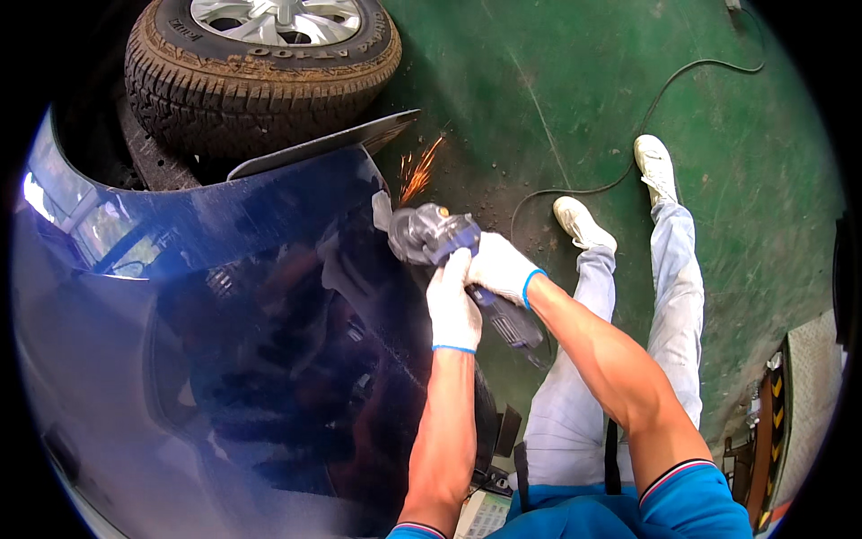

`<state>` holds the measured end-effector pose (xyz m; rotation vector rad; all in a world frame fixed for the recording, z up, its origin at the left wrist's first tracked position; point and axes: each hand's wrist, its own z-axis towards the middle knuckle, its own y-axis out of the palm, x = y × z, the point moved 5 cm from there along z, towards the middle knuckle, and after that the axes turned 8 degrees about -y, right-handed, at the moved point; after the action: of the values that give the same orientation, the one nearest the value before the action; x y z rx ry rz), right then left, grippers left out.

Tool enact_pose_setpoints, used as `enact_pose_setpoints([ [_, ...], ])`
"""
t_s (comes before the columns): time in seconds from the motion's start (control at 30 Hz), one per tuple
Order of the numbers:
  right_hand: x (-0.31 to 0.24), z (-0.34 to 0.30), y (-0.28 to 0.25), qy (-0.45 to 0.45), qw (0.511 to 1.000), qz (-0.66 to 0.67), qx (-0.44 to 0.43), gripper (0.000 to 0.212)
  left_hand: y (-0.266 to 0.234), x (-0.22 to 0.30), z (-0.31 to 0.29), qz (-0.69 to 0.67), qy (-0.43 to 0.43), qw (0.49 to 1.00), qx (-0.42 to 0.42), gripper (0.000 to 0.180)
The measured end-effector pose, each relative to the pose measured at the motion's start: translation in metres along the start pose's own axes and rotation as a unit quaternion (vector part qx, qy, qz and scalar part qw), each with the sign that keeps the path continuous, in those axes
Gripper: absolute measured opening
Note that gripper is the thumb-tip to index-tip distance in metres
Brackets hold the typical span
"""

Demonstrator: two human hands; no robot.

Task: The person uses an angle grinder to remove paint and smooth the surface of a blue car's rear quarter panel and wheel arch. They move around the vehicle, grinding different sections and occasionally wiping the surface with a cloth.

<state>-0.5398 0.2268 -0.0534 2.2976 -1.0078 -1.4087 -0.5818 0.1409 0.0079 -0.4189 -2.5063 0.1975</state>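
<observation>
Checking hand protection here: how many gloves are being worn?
2. One white glove on the left hand, over the grinder; one on the right hand, gripping its handle.

- Glossy dark blue on the car body panel (224,296), with pale reflections.
- White with a blue cuff band on the left hand (452,305) glove and the right hand (499,266) glove.
- Grey and black on the angle grinder (431,235); orange on the sparks (415,172).
- Black rubber dusted brown on the tyre (260,85), silver on its wheel rim (278,18).
- Scuffed green on the floor (557,99), crossed by a black cable (664,90).
- Pale blue on the jeans (673,296), white on the shoes (584,225).
- Bright blue with red and white trim on the sleeves (691,503).
</observation>
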Motion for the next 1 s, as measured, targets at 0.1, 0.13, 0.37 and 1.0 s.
enact_pose_setpoints([
  [0.1, -0.024, 0.0, -0.004, -0.029, 0.999, -0.041, -0.014, 0.042, 0.0, 0.005, 0.0, -0.015, 0.011, 0.999, -0.027, 0.033],
  [0.13, -0.03, 0.005, -0.007, -0.025, 0.999, -0.023, -0.004, 0.038, 0.008, 0.015, 0.0, -0.001, 0.041, 0.998, -0.051, 0.032],
  [0.37, -0.012, -0.001, -0.007, -0.049, 0.995, -0.09, -0.007, 0.041, -0.002, -0.013, 0.0, -0.041, -0.01, 0.998, -0.046, 0.039],
  [1.0, -0.019, -0.089, -0.097, 0.113, 0.974, 0.13, 0.145, 0.032, -0.05, -0.142, -0.196, 0.353, -0.143, 0.924, 0.022, 0.059],
])
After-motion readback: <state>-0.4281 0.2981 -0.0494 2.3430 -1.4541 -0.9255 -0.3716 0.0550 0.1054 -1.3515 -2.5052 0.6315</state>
